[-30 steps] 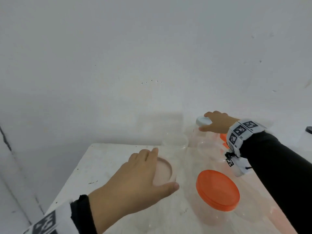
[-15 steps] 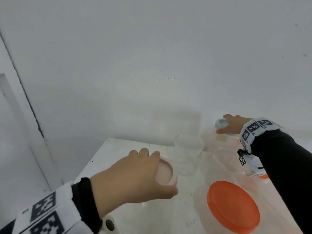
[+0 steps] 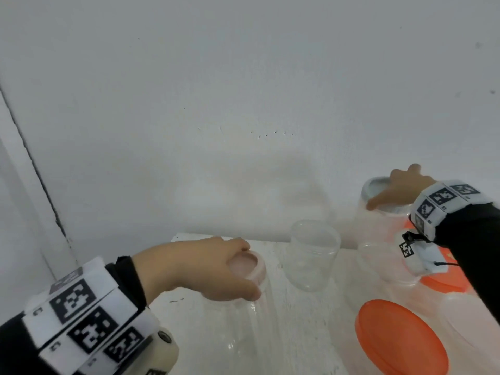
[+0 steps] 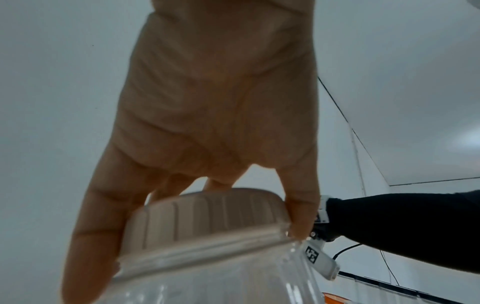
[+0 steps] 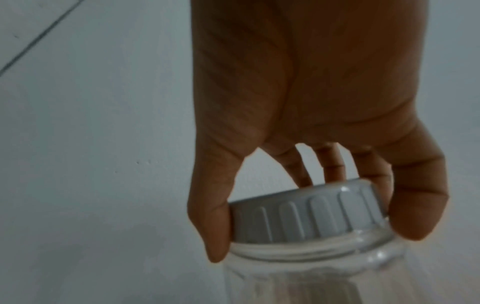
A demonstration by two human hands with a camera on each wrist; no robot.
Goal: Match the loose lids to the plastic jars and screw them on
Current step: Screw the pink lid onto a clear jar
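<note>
My left hand [image 3: 216, 269] grips a pale pink ribbed lid [image 3: 247, 267] [image 4: 207, 214] sitting on top of a clear plastic jar [image 3: 243, 334] [image 4: 221, 283] at the table's front left. At the back right my right hand [image 3: 397, 190] holds a grey ribbed lid [image 3: 376, 186] [image 5: 306, 214] from above, thumb and fingers round its rim, on a tall clear jar [image 3: 378, 226] [image 5: 311, 275]. An open clear jar [image 3: 312, 258] without a lid stands between the two.
A large jar with an orange lid [image 3: 400, 339] stands at the front right. Behind it lies another orange lid [image 3: 443, 277] among more clear jars [image 3: 378, 263]. The white table [image 3: 297, 320] meets a white wall [image 3: 243, 104] at the back.
The head view has dropped and shifted left. Both hands stay on their lids; the right hand with the grey-lidded jar now appears higher and further right.
</note>
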